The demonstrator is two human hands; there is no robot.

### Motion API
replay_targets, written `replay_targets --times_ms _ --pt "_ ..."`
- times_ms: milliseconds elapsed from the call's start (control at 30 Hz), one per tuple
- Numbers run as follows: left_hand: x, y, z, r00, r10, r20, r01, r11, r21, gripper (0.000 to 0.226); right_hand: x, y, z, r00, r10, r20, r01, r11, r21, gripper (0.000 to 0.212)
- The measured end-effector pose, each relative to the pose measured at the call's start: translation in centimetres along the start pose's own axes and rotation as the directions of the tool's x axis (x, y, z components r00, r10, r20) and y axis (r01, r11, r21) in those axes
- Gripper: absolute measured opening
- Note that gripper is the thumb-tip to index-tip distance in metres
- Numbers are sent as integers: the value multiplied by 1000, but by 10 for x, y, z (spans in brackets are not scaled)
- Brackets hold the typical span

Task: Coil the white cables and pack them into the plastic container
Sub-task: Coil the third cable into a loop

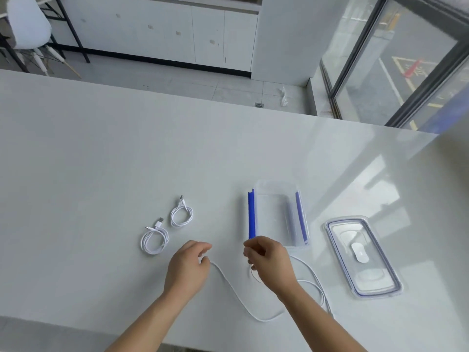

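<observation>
Cables x3 on surface (101, 161): far coil (181, 216), near coil (154, 240) at left, loose cable (233, 290) pinched in left grip (189, 265) and right grip (269, 260) — one open container (251, 214) just behind, one lid (363, 255) beside.

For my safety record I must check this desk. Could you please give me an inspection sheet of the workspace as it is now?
Surface: white table, glossy.
Job's things: near coiled cable and far coiled cable lie left of the hands; plastic container open, nothing seen inside; lid flat on the table to its right.
Clutter: nothing seen.
Hands: left hand grips the loose cable; right hand pinches the same cable.
Cables: loose cable curves across the table, not yet coiled.
Surroundings: white chair, cabinets, glass door.
</observation>
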State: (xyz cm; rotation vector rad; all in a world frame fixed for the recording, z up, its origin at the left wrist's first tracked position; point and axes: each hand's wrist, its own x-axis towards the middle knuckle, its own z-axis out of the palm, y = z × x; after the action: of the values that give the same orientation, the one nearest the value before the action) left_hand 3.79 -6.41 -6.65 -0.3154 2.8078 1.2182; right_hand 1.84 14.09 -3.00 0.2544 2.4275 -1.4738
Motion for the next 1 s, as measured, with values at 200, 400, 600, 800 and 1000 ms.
replay_targets --times_ms 200,400,600,800,1000 --pt "-8 2 21 949 104 296 -244 836 491 45 -30 36 -44 992 96 -86 -97 995 -11 14" --pt "-8 13 13 889 301 344 -457 561 691 43 -45 51 -46 985 155 -77 -155 988 9 15" --pt "0 4 15 886 283 367 -464 550 695 46 -43 53 -34 991 131 -36 -131 991 -2 12" --pt "3 3 12 886 330 327 -464 596 655 47 -35 49 -25 993 119 10 -118 992 -52 10" --pt "-2 22 5 953 233 195 -293 873 390 11 -38 37 -10 971 -198 136 235 899 -370 52"
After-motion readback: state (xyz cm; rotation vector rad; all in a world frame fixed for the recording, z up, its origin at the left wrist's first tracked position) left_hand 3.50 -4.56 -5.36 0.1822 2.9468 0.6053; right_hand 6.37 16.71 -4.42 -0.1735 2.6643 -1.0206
